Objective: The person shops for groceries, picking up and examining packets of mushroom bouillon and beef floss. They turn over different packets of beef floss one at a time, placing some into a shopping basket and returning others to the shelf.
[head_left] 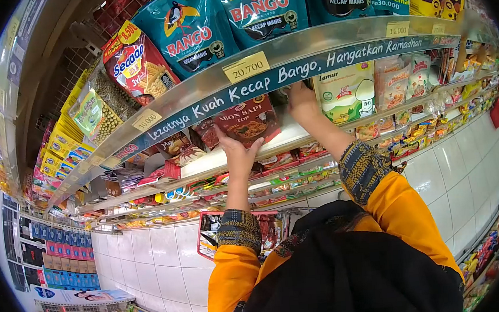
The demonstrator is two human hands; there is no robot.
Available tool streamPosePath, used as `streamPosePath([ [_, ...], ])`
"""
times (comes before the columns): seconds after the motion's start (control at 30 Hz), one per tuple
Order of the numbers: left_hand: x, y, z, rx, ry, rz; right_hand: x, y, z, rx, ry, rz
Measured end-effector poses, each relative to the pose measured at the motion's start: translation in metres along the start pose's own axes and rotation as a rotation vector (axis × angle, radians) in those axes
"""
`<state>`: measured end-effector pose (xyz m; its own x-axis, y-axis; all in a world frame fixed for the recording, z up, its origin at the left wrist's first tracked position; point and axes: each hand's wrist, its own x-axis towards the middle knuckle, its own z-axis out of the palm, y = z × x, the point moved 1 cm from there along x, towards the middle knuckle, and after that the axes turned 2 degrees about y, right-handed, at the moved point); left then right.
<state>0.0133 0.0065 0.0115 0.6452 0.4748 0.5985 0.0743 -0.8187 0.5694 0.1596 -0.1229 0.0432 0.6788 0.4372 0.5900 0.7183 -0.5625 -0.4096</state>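
Observation:
My left hand [239, 157] holds the lower left of a dark red pack of beef floss [248, 121] marked "Abon Sapi Top", thumb and fingers spread around its edge. The pack stands on the white shelf under the blue lettered strip. To its right, my right hand [304, 105] reaches in below that strip with its fingers curled. Whatever they grip is hidden in the shade of the shelf. A green and white "Jamur" pack [347, 92] is just right of this hand. More red and brown packs [181, 146] stand left of the floss pack.
Above runs a metal shelf edge [248, 68] with price tags, bearing teal Bango soy sauce pouches [261, 8]. Lower shelves hold several rows of small packs [279, 160]. A red-rimmed shopping basket [203, 242] with goods is below my left arm, over white floor tiles [151, 251].

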Motion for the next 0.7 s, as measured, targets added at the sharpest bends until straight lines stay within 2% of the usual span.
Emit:
streamPosePath([
  [0.07,-0.001,-0.007,0.003,-0.004,-0.015,-0.007,0.005,0.005,0.013,0.13,-0.127,0.212],
  [0.17,0.001,-0.012,0.004,-0.039,-0.038,-0.019,0.007,0.008,0.021,0.191,-0.14,0.267],
  [0.3,0.002,-0.011,0.004,-0.122,-0.017,-0.012,0.007,0.017,0.033,0.159,-0.134,0.253],
  [0.37,0.003,-0.012,0.005,-0.161,-0.013,-0.025,0.006,0.016,0.032,0.09,0.003,0.086],
  [0.4,0.003,-0.012,0.006,-0.198,-0.008,-0.038,0.008,0.015,0.031,0.09,0.002,0.087],
  [0.47,0.003,-0.013,0.006,-0.18,-0.003,-0.023,0.013,0.015,0.028,-0.058,-0.215,0.068],
  [0.57,0.003,-0.016,0.008,-0.191,-0.003,-0.02,0.016,0.005,0.016,0.016,-0.283,0.099],
  [0.63,0.002,-0.016,0.008,-0.222,-0.006,-0.034,0.012,0.007,0.023,0.049,-0.229,0.087],
  [0.7,0.002,-0.014,0.006,-0.085,-0.011,-0.013,0.01,0.01,0.029,0.082,-0.174,0.075],
])
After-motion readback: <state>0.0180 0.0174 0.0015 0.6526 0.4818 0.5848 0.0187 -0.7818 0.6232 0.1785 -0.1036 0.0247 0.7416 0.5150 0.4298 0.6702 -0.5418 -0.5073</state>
